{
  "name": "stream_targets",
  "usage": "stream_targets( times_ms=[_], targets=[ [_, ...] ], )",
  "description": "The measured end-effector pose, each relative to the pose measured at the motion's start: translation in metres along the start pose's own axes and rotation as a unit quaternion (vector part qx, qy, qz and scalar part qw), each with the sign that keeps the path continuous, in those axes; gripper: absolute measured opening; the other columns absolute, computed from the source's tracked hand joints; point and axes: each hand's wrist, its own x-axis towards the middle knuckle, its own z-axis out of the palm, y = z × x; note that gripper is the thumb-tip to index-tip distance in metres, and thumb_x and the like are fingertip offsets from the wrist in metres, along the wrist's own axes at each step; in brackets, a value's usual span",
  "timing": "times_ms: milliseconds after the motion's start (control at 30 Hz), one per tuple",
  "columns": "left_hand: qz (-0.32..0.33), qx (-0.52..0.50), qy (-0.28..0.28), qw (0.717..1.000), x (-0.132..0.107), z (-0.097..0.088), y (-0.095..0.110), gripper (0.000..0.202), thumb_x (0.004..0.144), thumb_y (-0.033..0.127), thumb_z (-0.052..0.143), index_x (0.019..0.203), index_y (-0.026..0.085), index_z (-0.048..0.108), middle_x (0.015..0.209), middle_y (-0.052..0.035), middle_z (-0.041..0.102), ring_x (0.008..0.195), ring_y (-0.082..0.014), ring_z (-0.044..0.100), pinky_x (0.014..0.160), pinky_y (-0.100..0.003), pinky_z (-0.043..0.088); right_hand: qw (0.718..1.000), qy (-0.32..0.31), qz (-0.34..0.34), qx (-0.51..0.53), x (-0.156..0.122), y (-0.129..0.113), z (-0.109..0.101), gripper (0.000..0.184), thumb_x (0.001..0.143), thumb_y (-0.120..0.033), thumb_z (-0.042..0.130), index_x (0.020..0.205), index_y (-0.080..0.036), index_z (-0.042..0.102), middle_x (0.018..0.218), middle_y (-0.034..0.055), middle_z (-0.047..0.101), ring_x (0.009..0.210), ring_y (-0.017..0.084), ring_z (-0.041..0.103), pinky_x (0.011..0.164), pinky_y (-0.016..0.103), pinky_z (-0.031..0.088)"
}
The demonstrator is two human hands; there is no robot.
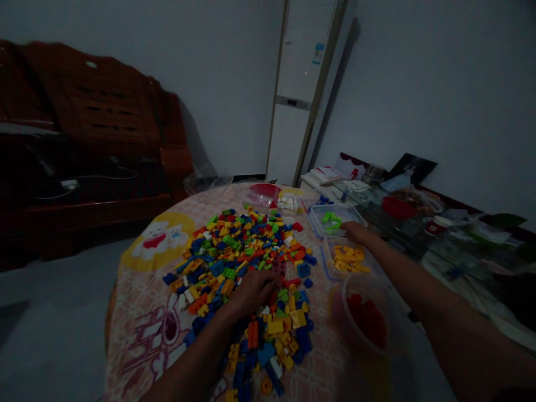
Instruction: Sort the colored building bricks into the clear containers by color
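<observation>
A wide, loose pile of toy building bricks point(226, 271) in yellow, blue, red, green, orange and white covers the middle of the table. My left hand point(255, 290) rests in it, fingers curled down next to a dark red brick point(278, 268). What those fingers grip is hidden. My right hand point(355, 231) reaches over the near right corner of a clear plastic box point(315, 223) with light green bricks point(331, 221) inside. Its fingers look drawn together; anything between them is too small and dark to make out.
Nearer me stand a clear box point(329, 259) of yellow bricks and a round tub point(345, 304) of red bricks. A box of white bricks point(288, 202) and a few blue bricks point(324, 200) lie at the far edge. A cluttered glass table point(448, 245) stands right, a wooden bench point(113, 117) left.
</observation>
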Motion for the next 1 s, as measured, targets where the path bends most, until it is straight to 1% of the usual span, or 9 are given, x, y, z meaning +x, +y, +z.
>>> stream_targets(
  times_ms=[100,200,400,600,700,767,833,900,1000],
  targets=[
    [-0.007,-0.007,-0.007,1.000,-0.002,-0.001,0.002,0.028,0.086,0.017,0.044,0.087,0.019,0.071,0.089,-0.0031,0.072,0.081,-0.0151,0.063,0.071,-0.022,0.041,1.000,-0.025,-0.004,-0.010,0.010,0.003,0.003,0.030,0.086,-0.008,0.053,0.110,-0.014,0.070,0.114,0.0170,0.071,0.107,0.026,0.066,0.087,0.028,0.048],
    [-0.015,-0.010,-0.017,1.000,-0.002,-0.001,0.002,0.026,0.087,0.018,0.044,0.084,0.019,0.069,0.087,-0.0033,0.071,0.080,-0.0157,0.063,0.070,-0.023,0.040,0.998,-0.049,-0.020,-0.017,0.016,0.008,0.004,0.029,0.084,-0.007,0.053,0.105,-0.013,0.072,0.113,0.0181,0.071,0.106,0.027,0.066,0.085,0.028,0.047],
    [-0.006,-0.015,-0.023,1.000,-0.003,0.001,-0.001,0.025,0.088,0.016,0.043,0.081,0.020,0.066,0.081,-0.0015,0.067,0.078,-0.0152,0.061,0.070,-0.024,0.039,0.995,-0.082,-0.053,-0.020,0.016,0.016,0.002,0.023,0.083,-0.009,0.054,0.087,-0.015,0.076,0.097,0.0159,0.075,0.095,0.026,0.069,0.079,0.027,0.047],
    [-0.024,-0.025,-0.032,0.999,-0.004,0.000,0.002,0.026,0.085,0.012,0.042,0.082,0.020,0.066,0.083,-0.0015,0.068,0.079,-0.0151,0.061,0.072,-0.024,0.039,0.993,-0.092,-0.079,-0.013,0.012,0.017,-0.002,0.021,0.082,-0.013,0.056,0.085,-0.017,0.076,0.094,0.0122,0.076,0.095,0.024,0.068,0.082,0.026,0.047],
    [-0.023,-0.029,-0.029,0.999,-0.004,-0.001,0.003,0.026,0.086,0.013,0.042,0.083,0.020,0.067,0.086,-0.0021,0.069,0.080,-0.0154,0.062,0.072,-0.024,0.040,0.991,-0.112,-0.076,-0.010,0.017,0.018,-0.008,0.017,0.080,-0.016,0.059,0.076,-0.017,0.075,0.085,0.0094,0.076,0.089,0.022,0.070,0.077,0.025,0.049],
    [-0.023,-0.031,-0.027,0.999,-0.004,-0.001,0.003,0.025,0.086,0.013,0.042,0.082,0.019,0.066,0.086,-0.0025,0.069,0.081,-0.0158,0.062,0.072,-0.024,0.039,0.991,-0.121,-0.055,-0.011,0.026,0.018,-0.016,0.014,0.077,-0.016,0.062,0.071,-0.018,0.075,0.076,0.0076,0.075,0.079,0.021,0.071,0.072,0.025,0.051],
    [-0.024,-0.031,-0.030,0.999,-0.004,-0.002,0.003,0.025,0.086,0.014,0.042,0.080,0.020,0.066,0.085,-0.0029,0.069,0.080,-0.0161,0.062,0.072,-0.025,0.039,0.993,-0.111,-0.025,-0.014,0.041,0.018,-0.026,0.014,0.076,-0.015,0.062,0.075,-0.018,0.076,0.075,0.0082,0.075,0.078,0.022,0.072,0.070,0.027,0.052],
    [-0.027,-0.032,-0.035,0.998,-0.004,-0.002,0.003,0.024,0.086,0.014,0.042,0.078,0.020,0.065,0.082,-0.0028,0.069,0.079,-0.0161,0.062,0.072,-0.025,0.040,0.997,-0.077,0.002,-0.018,0.061,0.015,-0.036,0.022,0.080,-0.015,0.058,0.092,-0.018,0.077,0.092,0.0122,0.077,0.090,0.025,0.071,0.075,0.029,0.053],
    [-0.029,-0.042,-0.036,0.998,-0.005,-0.001,0.004,0.026,0.086,0.013,0.041,0.078,0.020,0.064,0.076,-0.0016,0.067,0.074,-0.0150,0.061,0.073,-0.025,0.039,0.999,-0.029,0.016,-0.019,0.093,0.003,-0.043,0.037,0.087,-0.016,0.051,0.119,-0.019,0.070,0.119,0.0155,0.070,0.111,0.028,0.065,0.087,0.032,0.051]
  ],
)
